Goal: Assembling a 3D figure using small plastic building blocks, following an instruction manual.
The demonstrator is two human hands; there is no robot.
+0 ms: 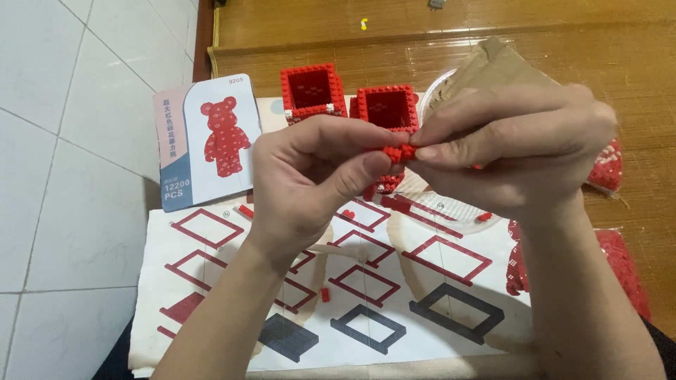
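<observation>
Red studded brick strip (398, 150), finger-pinched

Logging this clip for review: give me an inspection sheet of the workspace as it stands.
Surface: instruction sheet with frame diagrams lies on a woven mat.
Job's things: small red brick piece pinched between left hand and right hand; two open red brick boxes behind.
Clutter: loose red bricks on the sheet, booklet with red bear picture, bags of red bricks, brown paper.
Hands: both bare, fingertips closed on the piece.
Cables: nothing seen.
Surroundings: white tiled floor at left.
</observation>
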